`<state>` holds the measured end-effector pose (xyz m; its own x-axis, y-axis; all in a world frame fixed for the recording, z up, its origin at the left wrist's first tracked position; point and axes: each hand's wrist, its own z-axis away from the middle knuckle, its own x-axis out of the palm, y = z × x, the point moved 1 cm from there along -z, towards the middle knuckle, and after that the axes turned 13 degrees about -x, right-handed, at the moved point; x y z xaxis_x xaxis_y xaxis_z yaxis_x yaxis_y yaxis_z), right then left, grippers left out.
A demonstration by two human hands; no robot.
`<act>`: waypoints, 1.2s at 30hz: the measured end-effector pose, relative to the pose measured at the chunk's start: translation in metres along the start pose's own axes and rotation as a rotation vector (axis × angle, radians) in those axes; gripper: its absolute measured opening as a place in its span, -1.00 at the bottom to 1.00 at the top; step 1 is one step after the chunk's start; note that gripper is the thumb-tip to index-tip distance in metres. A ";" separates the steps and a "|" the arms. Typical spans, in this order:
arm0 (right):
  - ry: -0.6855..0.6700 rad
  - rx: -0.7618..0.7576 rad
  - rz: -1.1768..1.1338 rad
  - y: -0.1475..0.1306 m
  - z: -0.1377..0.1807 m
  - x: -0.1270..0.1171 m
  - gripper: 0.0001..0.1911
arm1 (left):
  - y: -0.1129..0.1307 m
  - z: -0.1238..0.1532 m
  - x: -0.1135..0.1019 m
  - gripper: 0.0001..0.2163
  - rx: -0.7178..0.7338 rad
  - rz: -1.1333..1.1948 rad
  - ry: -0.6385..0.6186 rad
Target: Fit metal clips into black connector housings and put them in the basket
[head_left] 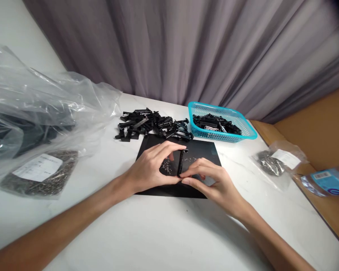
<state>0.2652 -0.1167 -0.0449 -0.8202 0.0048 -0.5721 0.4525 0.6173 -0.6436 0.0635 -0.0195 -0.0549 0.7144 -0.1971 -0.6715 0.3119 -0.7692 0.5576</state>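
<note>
A narrow black plastic strip point(181, 162) stands upright over a black mat point(203, 150) at the middle of the white table. My left hand point(152, 167) pinches the strip from the left, thumb at its base and fingers arched over its top. My right hand point(211, 182) closes on its lower end from the right. Small silvery metal pins point(166, 167) lie scattered on the mat between my hands. Behind the mat sits a heap of black plastic parts point(152, 126).
A turquoise basket point(244, 131) with more black parts stands at the back right. Large clear plastic bags point(39, 113) and a labelled bag of metal pins point(41, 173) fill the left. A small bag of pins point(274, 162) and a bottle point(327, 182) lie right, near the table's edge.
</note>
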 end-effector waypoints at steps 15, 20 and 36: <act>-0.044 0.168 -0.067 0.008 -0.005 0.002 -0.82 | 0.000 0.002 0.006 -0.46 0.107 -0.128 0.045; -0.011 0.216 -0.093 0.008 -0.005 0.003 -0.73 | 0.003 0.005 0.005 -0.47 0.150 -0.136 0.091; -0.160 0.286 -0.055 0.009 0.008 -0.020 -0.63 | -0.011 -0.001 0.008 -0.40 -0.154 0.093 -0.054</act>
<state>0.2878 -0.1176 -0.0431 -0.7910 -0.1604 -0.5904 0.5074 0.3672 -0.7796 0.0665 -0.0120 -0.0655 0.7114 -0.2981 -0.6364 0.3418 -0.6446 0.6839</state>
